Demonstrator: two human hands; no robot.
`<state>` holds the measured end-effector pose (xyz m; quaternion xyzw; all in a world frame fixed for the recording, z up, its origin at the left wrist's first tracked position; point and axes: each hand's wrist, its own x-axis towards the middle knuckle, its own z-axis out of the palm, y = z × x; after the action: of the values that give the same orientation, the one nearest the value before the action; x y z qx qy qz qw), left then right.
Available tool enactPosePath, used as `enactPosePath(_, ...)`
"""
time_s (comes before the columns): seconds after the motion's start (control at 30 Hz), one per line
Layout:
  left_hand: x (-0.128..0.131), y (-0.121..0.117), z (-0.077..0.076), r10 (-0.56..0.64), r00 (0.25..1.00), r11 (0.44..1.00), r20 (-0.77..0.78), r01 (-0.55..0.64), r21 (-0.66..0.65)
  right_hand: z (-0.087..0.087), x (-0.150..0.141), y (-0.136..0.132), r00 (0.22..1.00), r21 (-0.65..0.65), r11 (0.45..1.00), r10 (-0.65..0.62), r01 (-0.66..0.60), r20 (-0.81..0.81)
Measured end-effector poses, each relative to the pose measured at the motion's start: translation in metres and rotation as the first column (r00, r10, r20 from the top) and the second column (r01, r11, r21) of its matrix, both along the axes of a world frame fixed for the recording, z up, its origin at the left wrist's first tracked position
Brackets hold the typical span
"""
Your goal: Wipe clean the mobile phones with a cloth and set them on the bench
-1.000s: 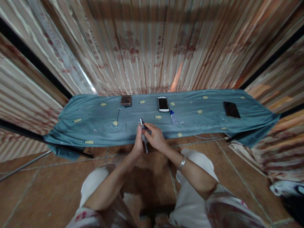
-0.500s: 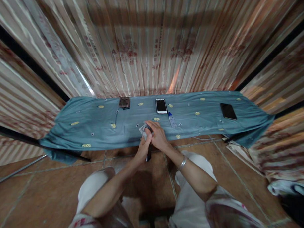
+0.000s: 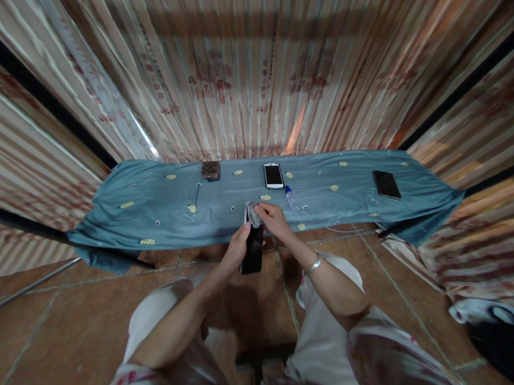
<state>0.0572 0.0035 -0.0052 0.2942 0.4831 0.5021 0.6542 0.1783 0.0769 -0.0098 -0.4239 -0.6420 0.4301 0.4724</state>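
Observation:
My left hand point(image 3: 237, 246) is closed around a dark smartphone point(image 3: 253, 254), held tilted over the front edge of the cloth-covered table. Its black face is turned up toward me. In my right hand point(image 3: 272, 219) a crumpled grey cloth point(image 3: 255, 214) is pinched, pressed against the upper end of the phone. A silver bracelet point(image 3: 315, 262) circles my right wrist. Just beyond my right hand lies a small clear bottle with a blue cap point(image 3: 291, 198). A white-framed phone point(image 3: 274, 176) rests flat behind it.
A blue-green cloth point(image 3: 215, 216) with yellow prints covers the narrow table. A black phone or tablet point(image 3: 386, 184) lies at the right, a small dark pixelated item point(image 3: 210, 170) at the back left. Striped curtains point(image 3: 244, 75) and black poles point(image 3: 47, 101) surround the table. A dark bag point(image 3: 502, 341) sits lower right.
The phone has turned so its black face now shows. My right hand has shifted from covering the phone to pinching the grey cloth at its upper end.

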Motion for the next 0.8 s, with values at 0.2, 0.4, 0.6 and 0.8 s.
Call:
enactPosePath(0.2,-0.009,-0.003,0.012,0.05,0.995,0.993,0.088,-0.04,-0.11,-0.014,-0.007,0.003,0.981,-0.155,0.988,-0.043,0.014,-0.187)
enactPosePath(0.4,-0.013,-0.001,0.022,0.091,0.991,0.985,0.097,-0.075,-0.159,-0.023,-0.019,0.001,0.91,-0.281,0.958,-0.17,0.062,-0.378)
enactPosePath(0.6,-0.013,0.003,0.028,0.115,0.986,0.984,0.117,-0.097,-0.149,-0.02,-0.026,-0.005,0.832,-0.414,0.91,-0.21,-0.025,-0.513)
enactPosePath(0.8,-0.023,0.011,0.034,0.107,0.969,0.991,0.223,-0.084,-0.108,-0.018,-0.038,-0.027,0.804,-0.493,0.861,-0.202,-0.126,-0.559)
